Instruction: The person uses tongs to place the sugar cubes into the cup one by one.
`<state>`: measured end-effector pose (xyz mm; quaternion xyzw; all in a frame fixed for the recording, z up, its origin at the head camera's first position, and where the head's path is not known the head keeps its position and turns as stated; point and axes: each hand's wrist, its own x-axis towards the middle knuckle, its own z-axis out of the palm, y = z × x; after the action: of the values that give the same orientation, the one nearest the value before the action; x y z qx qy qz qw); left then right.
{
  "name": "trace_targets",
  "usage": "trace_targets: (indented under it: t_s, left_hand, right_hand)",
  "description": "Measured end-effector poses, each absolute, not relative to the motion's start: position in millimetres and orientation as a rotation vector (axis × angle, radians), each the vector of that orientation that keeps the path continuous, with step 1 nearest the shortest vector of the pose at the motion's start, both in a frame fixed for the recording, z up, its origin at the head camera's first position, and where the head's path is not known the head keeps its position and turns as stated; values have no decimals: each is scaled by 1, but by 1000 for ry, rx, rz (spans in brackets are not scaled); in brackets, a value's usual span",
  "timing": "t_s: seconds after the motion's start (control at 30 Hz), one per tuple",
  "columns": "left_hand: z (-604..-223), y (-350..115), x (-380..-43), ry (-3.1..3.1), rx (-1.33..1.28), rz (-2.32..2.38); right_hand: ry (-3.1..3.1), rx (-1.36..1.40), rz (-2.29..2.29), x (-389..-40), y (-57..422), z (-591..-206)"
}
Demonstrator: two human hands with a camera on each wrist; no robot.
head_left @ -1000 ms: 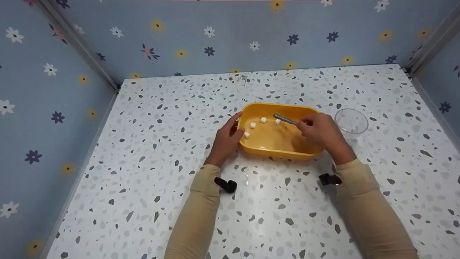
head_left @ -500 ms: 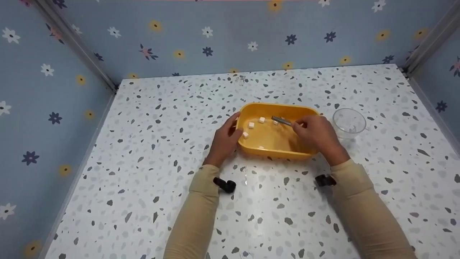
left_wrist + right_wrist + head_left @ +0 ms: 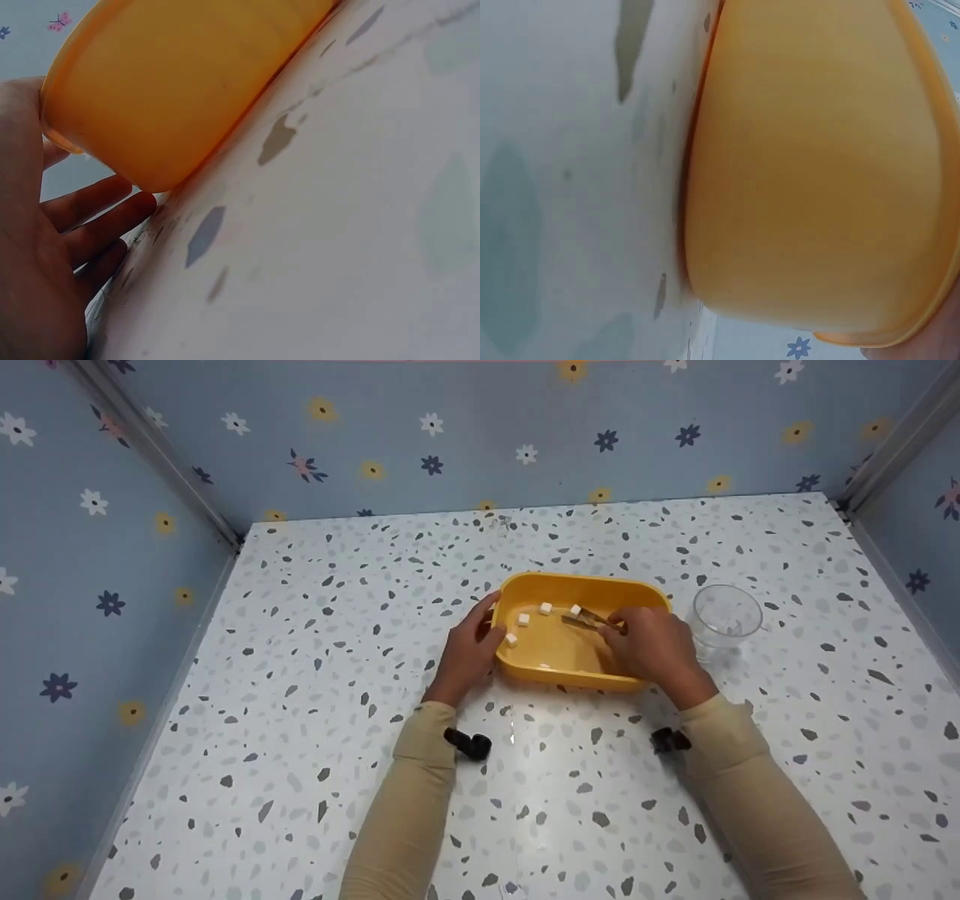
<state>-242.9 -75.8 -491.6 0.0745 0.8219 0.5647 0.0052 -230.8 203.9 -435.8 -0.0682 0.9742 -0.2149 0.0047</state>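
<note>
A yellow plastic tray [image 3: 574, 679] stands on the table with several small white cubes [image 3: 523, 619] in it. My left hand [image 3: 466, 652] grips its left end, thumb at the rim; the left wrist view shows the other fingers against the outer wall. My right hand [image 3: 652, 643] reaches over the tray's right side and pinches small metal tongs [image 3: 589, 619]. The tongs' two arms are spread, their tips right beside one white cube [image 3: 576, 610] near the back wall. In the right wrist view the tray's outer wall [image 3: 817, 172] hides most of the right hand.
A clear glass bowl [image 3: 726, 611] stands just right of the tray, close to my right hand. The speckled table [image 3: 337, 660] is bounded by blue flowered panels [image 3: 480, 435] at the back and sides.
My right hand has moved slightly left and lower over the tray. The tongs' arms, close together before, are now spread by a white cube. The left hand stays at the tray.
</note>
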Motion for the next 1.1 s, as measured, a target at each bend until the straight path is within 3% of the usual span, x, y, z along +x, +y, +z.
trace_targets:
  t_s: [1.1]
  left_hand:
    - [-491, -76, -242, 2583, 219, 1750]
  right_hand:
    - [3086, -342, -521, -229, 201, -438]
